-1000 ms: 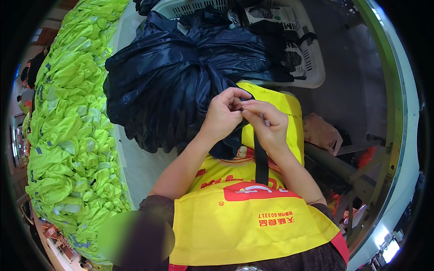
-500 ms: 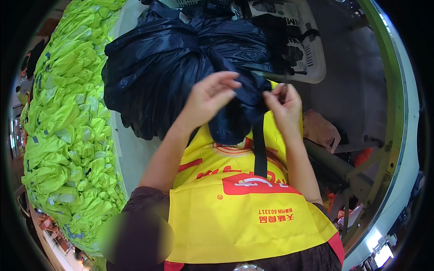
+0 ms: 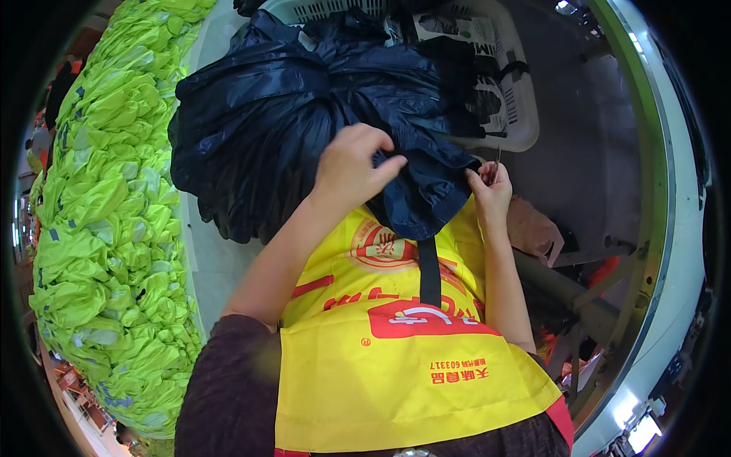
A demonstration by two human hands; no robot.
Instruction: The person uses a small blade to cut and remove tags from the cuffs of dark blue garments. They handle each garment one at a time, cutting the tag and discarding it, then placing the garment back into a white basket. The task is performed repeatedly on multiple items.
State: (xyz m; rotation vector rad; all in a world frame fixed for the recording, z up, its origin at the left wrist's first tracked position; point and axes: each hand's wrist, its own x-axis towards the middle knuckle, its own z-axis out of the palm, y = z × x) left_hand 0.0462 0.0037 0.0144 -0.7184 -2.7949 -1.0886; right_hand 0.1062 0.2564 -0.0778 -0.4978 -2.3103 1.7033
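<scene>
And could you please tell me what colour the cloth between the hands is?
The cloth is dark navy blue, seen best in the head view.

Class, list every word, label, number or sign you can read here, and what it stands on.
Wording located, not copied.
Yellow apron: small upside-down red characters and digits, legible.
Its red patch: white lettering.
Its round emblem: characters; larger red ones beside, partly hidden.
Printed sheet in white basket: dark lettering, partly covered.
Dark blue fabric: no text visible.

The right hand point(image 3: 492, 192) partly hides a thin item point(image 3: 498, 158), and the top edge cuts the white basket point(image 3: 525, 114).
</scene>
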